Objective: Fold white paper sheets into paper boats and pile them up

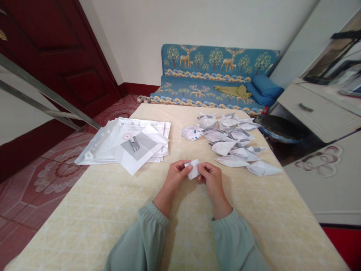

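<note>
Between my two hands is a small folded piece of white paper (193, 169), held just above the table. My left hand (179, 171) pinches its left edge with thumb and fingers. On the opposite edge, my right hand (210, 172) grips it the same way, its fingers partly hidden behind the paper. Beyond my right hand lie several folded paper boats (237, 154), white and grey with pointed ends. Past my left hand is a stack of paper sheets (97, 145); a loose sheet with a grey printed picture (141, 146) lies on top.
A pale yellow patterned table (113, 210) spreads under everything. Behind it stands a blue sofa (191, 84) with a deer pattern and a greenish cloth (232, 91). White drawers (318, 109) and a dark round basin (278, 128) are at the right; metal bars (50, 90) slant at the left.
</note>
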The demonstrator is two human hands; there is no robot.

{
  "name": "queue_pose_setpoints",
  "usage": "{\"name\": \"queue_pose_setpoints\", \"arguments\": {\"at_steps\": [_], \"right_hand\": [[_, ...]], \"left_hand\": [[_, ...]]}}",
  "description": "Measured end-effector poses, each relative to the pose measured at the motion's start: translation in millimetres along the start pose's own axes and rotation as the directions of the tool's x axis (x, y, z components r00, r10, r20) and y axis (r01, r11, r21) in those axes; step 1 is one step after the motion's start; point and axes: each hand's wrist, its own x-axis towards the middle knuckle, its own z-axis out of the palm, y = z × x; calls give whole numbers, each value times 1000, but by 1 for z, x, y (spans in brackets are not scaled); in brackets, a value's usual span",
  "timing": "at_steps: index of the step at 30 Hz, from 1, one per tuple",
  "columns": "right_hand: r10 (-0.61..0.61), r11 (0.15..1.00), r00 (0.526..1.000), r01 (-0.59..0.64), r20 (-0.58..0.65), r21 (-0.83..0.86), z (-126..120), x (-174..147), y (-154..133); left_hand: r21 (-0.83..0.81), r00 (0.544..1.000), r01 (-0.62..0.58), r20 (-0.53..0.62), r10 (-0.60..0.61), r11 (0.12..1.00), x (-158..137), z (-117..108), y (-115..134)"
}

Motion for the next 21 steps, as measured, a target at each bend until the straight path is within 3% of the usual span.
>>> {"name": "queue_pose_setpoints", "arguments": {"at_steps": [9,21], "right_hand": [[47,997,996,-51,75,55,0,-1,-3],[22,996,987,-35,157,80,1,1,-5]], "left_hand": [[-49,999,16,-30,-18,999,1,-3,-2],[-81,992,63,111,-53,995,-2,-5,5]]}}
